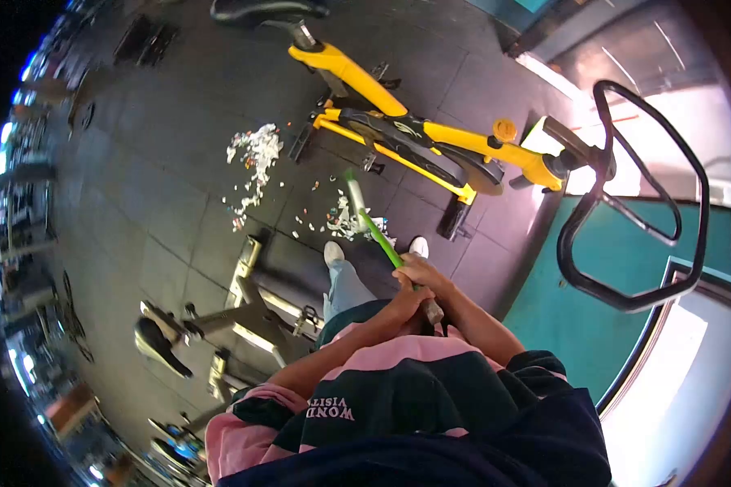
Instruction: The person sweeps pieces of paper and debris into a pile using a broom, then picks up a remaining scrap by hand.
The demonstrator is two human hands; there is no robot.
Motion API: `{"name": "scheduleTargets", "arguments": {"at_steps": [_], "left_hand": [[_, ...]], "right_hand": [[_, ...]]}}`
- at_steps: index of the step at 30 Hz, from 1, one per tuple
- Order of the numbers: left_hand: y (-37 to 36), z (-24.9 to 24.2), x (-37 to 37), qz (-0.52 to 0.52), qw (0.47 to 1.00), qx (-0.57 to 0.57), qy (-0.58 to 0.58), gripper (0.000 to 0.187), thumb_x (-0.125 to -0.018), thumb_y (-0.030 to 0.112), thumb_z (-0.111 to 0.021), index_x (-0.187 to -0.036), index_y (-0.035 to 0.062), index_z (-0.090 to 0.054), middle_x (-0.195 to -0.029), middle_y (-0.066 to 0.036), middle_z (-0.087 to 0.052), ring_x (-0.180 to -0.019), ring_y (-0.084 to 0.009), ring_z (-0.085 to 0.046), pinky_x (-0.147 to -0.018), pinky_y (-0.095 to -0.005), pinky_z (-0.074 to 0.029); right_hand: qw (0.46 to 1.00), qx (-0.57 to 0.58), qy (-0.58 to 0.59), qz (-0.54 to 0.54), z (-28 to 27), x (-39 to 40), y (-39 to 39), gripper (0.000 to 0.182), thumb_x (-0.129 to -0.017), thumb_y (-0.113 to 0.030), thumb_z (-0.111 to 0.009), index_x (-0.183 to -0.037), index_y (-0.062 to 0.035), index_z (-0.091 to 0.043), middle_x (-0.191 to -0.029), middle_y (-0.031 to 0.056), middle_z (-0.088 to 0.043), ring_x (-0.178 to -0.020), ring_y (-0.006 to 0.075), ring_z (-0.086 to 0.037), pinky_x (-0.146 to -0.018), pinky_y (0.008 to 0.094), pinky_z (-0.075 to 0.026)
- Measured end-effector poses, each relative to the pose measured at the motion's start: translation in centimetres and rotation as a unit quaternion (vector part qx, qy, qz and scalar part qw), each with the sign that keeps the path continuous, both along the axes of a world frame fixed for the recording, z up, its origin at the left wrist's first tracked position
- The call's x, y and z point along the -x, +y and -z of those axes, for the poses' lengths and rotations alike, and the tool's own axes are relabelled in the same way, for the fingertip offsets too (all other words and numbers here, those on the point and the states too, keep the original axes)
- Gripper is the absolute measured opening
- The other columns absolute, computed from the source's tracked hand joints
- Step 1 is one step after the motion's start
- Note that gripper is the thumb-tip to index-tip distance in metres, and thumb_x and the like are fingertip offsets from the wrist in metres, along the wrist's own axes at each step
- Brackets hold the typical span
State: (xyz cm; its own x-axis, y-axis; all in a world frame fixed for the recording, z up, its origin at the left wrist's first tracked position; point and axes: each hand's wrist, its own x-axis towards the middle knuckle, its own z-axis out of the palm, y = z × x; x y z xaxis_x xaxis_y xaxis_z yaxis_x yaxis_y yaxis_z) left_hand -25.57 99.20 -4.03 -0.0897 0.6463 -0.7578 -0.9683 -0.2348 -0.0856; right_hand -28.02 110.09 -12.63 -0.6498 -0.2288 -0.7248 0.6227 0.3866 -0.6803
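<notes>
My left hand (413,298) is wrapped round the upper handle of a green broom (382,241), close to my body. Just beyond it, my right hand (422,273) grips the same handle. The handle slants forward and left, down to a blurred green and whitish head above the dark floor. White paper scraps (343,221) lie beside the head, close to my shoes. Farther ahead and left is a larger heap of paper scraps (257,154), with loose bits strung out below it.
A yellow exercise bike (365,85) stands ahead and to the right, its black handlebars (575,235) reaching toward the teal wall (536,284). Another exercise bike (256,321) is close on my left. More gym equipment lines the far left. Dark tiles (162,178) cover the floor.
</notes>
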Motion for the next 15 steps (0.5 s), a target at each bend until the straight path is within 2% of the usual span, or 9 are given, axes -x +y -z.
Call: {"name": "scheduleTargets", "arguments": {"at_steps": [3,4,7,8,9,10,12,13,15], "left_hand": [[-2.3,-4.4,2.0,0.070,0.996,0.006,0.059,0.048,-0.078,0.013,-0.049,-0.117,0.0046,-0.022,-0.079,-0.015,-0.050,-0.063,-0.0259,-0.055,-0.052,-0.0372,-0.048],[-2.6,-4.1,1.8,0.075,0.996,0.004,0.053,0.048,-0.078,0.013,-0.049,-0.117,0.0046,-0.022,-0.079,-0.015,-0.050,-0.063,-0.0259,-0.055,-0.052,-0.0372,-0.048],[-3.0,-3.2,1.5,0.129,0.987,0.049,0.087,0.046,-0.077,0.013,-0.049,-0.114,0.0020,-0.024,-0.082,-0.014,-0.048,-0.064,-0.0235,-0.054,-0.055,-0.0357,-0.048],[-3.3,-3.0,1.6,0.183,0.975,0.040,0.119,0.056,-0.075,0.016,-0.051,-0.119,0.0004,-0.019,-0.081,-0.013,-0.048,-0.067,-0.0214,-0.053,-0.058,-0.0336,-0.047],[-3.7,-2.8,1.5,0.239,0.959,0.030,0.151,0.065,-0.074,0.018,-0.053,-0.123,-0.0012,-0.015,-0.081,-0.012,-0.048,-0.070,-0.0193,-0.053,-0.060,-0.0315,-0.047],[-4.0,-2.3,1.1,0.249,0.957,0.029,0.147,0.065,-0.074,0.018,-0.053,-0.123,-0.0012,-0.015,-0.081,-0.012,-0.048,-0.070,-0.0193,-0.053,-0.060,-0.0315,-0.047],[-4.3,-0.5,0.0,0.259,0.957,-0.001,0.129,0.049,-0.073,0.013,-0.052,-0.113,0.0007,-0.027,-0.085,-0.013,-0.048,-0.069,-0.0201,-0.053,-0.059,-0.0305,-0.047],[-4.6,0.4,-0.2,0.269,0.954,-0.005,0.130,0.049,-0.073,0.013,-0.052,-0.113,0.0007,-0.027,-0.085,-0.013,-0.048,-0.069,-0.0201,-0.053,-0.059,-0.0305,-0.047],[-5.5,1.5,-0.5,0.341,0.925,-0.015,0.167,0.045,-0.073,0.012,-0.052,-0.110,-0.0005,-0.029,-0.084,-0.013,-0.049,-0.067,-0.0198,-0.053,-0.057,-0.0298,-0.047]], "right_hand": [[0.995,-0.001,-0.062,0.082,-0.3,-1.5,-1.9,0.030,-0.067,-0.018,-0.062,-0.084,0.0032,-0.051,-0.063,0.0061,-0.050,-0.057,0.0152,-0.049,-0.049,0.0309,-0.039],[0.991,-0.007,-0.074,0.115,-0.9,-1.9,-2.4,0.026,-0.068,-0.015,-0.061,-0.086,0.0016,-0.053,-0.063,0.0033,-0.050,-0.056,0.0124,-0.048,-0.048,0.0286,-0.038],[0.986,-0.054,-0.069,0.138,-0.3,-3.4,-2.9,0.025,-0.068,-0.012,-0.060,-0.086,0.0024,-0.053,-0.063,0.0040,-0.050,-0.056,0.0117,-0.047,-0.047,0.0290,-0.037],[0.985,-0.052,-0.074,0.145,0.0,-3.9,-2.9,0.025,-0.068,-0.012,-0.060,-0.086,0.0024,-0.053,-0.063,0.0040,-0.050,-0.056,0.0117,-0.047,-0.047,0.0290,-0.037],[0.983,-0.065,-0.089,0.146,0.4,-4.4,-2.8,0.026,-0.067,-0.012,-0.059,-0.086,0.0034,-0.051,-0.064,0.0077,-0.051,-0.058,0.0148,-0.050,-0.048,0.0310,-0.039],[0.980,-0.080,-0.103,0.149,0.7,-5.1,-3.0,0.027,-0.067,-0.011,-0.059,-0.086,0.0044,-0.049,-0.066,0.0113,-0.053,-0.060,0.0179,-0.053,-0.048,0.0330,-0.040],[0.975,-0.104,-0.079,0.179,0.7,-6.5,-3.4,0.026,-0.066,-0.011,-0.058,-0.086,0.0050,-0.049,-0.066,0.0120,-0.053,-0.060,0.0185,-0.053,-0.049,0.0336,-0.040],[0.970,-0.129,-0.050,0.200,-0.3,-6.3,-4.0,0.026,-0.066,-0.010,-0.057,-0.085,0.0057,-0.049,-0.067,0.0126,-0.053,-0.060,0.0192,-0.053,-0.050,0.0342,-0.040],[0.959,-0.129,-0.083,0.240,-0.6,-6.8,-4.9,0.028,-0.066,-0.009,-0.054,-0.088,0.0077,-0.050,-0.071,0.0167,-0.056,-0.065,0.0224,-0.056,-0.054,0.0354,-0.043]]}}
